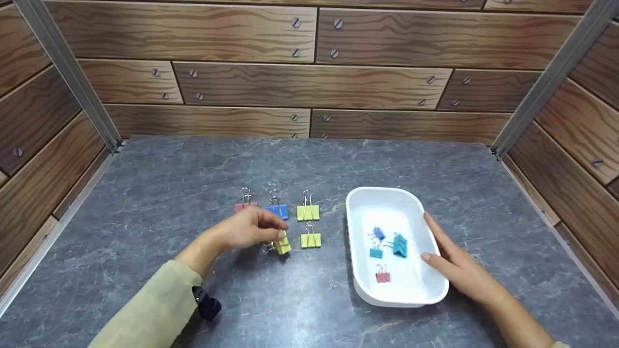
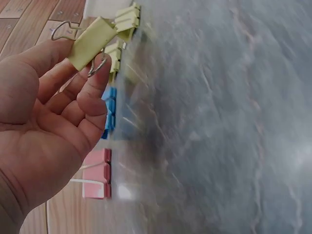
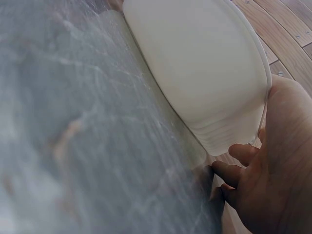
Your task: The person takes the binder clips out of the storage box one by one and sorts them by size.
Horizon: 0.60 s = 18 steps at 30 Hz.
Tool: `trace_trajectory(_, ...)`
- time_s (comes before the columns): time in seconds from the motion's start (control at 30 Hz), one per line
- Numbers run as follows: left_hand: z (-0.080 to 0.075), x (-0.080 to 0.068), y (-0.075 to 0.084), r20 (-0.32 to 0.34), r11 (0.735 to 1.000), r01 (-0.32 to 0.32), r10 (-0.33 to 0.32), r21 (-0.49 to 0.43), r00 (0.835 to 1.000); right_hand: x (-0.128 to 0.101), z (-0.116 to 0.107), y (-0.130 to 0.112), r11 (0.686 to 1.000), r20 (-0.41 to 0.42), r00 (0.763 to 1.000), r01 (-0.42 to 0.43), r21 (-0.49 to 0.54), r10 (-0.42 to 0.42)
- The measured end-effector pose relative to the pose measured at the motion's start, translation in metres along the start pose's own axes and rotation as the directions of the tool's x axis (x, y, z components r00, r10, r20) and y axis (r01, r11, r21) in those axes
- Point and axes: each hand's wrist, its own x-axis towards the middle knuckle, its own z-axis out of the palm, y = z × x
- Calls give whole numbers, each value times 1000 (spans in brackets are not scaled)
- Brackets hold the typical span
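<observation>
Thumb and fingertips of my left hand (image 1: 249, 227) pinch a yellow binder clip (image 1: 283, 244), tilted, with its wire handles showing in the left wrist view. Behind that hand stand a red binder clip (image 2: 97, 170), partly covered in the head view, and a blue binder clip (image 1: 279, 211). Two more yellow clips, an upper one (image 1: 308, 212) and a lower one (image 1: 311, 240), stand just to the right. My right hand (image 1: 459, 268) grips the right side of a white plastic tub (image 1: 387, 208), thumb over the rim and fingers along the outside.
Inside the tub lie a small blue clip (image 1: 378, 234), a small teal clip (image 1: 375, 253), a larger teal clip (image 1: 400, 245) and a small red clip (image 1: 383, 277). Wood-patterned walls (image 1: 242, 87) enclose the grey marbled table (image 1: 300, 309) at back and sides.
</observation>
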Motion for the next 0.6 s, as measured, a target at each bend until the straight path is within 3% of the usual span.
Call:
trace_trajectory(0.2, 0, 0, -6, 5, 999, 23, -23, 40, 1000, 0, 0, 2, 1000, -1, 1000, -13, 0, 13)
trace_trajectory(0.6, 2, 0, -9, -27, 999, 36, -36, -1, 999, 1, 0, 0, 1000, 6, 1000, -12, -3, 12)
